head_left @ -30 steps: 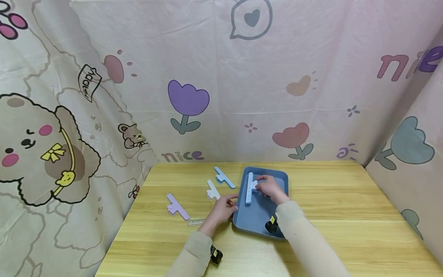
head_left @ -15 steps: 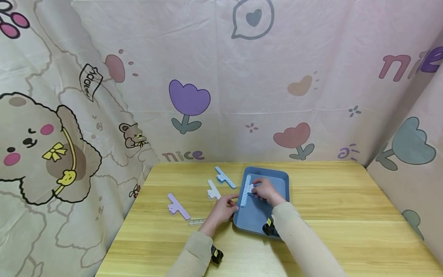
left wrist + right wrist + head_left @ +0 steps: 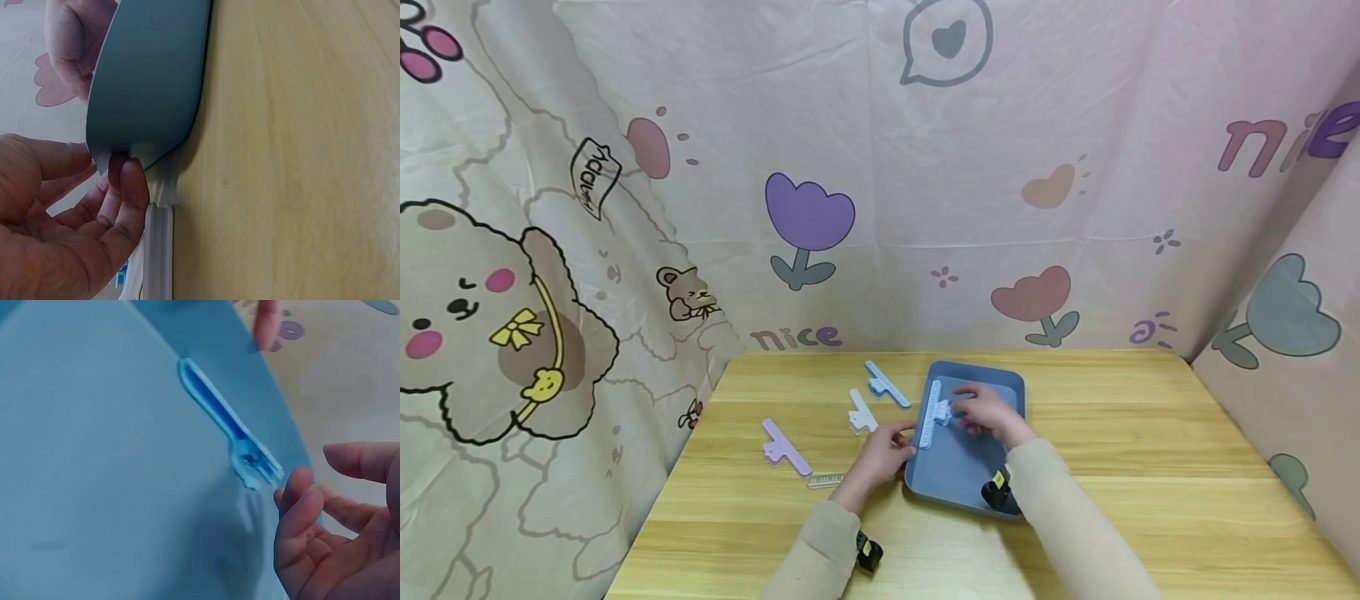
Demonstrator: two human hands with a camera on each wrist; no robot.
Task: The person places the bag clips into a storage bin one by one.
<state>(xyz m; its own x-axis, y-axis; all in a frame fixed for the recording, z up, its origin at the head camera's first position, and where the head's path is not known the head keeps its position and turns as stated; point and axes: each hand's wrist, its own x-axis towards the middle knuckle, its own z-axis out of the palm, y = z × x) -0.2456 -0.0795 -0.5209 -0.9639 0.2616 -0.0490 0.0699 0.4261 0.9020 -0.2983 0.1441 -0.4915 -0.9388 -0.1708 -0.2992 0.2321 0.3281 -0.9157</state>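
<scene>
A blue tray [image 3: 955, 471] sits on the wooden table, its near wall filling the top of the left wrist view. My left hand [image 3: 878, 457] grips its left rim, thumb at the edge and fingers against the outer wall [image 3: 147, 81]. Inside, along the left side, lies a light blue sealing clip [image 3: 930, 417] with a ruler-marked bar. Just right of the clip's handle, my right hand [image 3: 988, 412] hovers over the tray with loosely bent fingers and nothing between them. In the right wrist view a small gap separates those fingers from the clip [image 3: 219, 412].
Left of the tray lie another blue clip [image 3: 887, 385], a white clip [image 3: 862, 410], a purple clip [image 3: 786, 448] and a clear clip [image 3: 825, 481], partly hidden by my left wrist. A patterned cloth [image 3: 880, 167] hangs behind the table.
My right hand has lowered the light blue clip toward the tray's left side, let it go, and drawn back slightly to the right. The left hand stays on the rim.
</scene>
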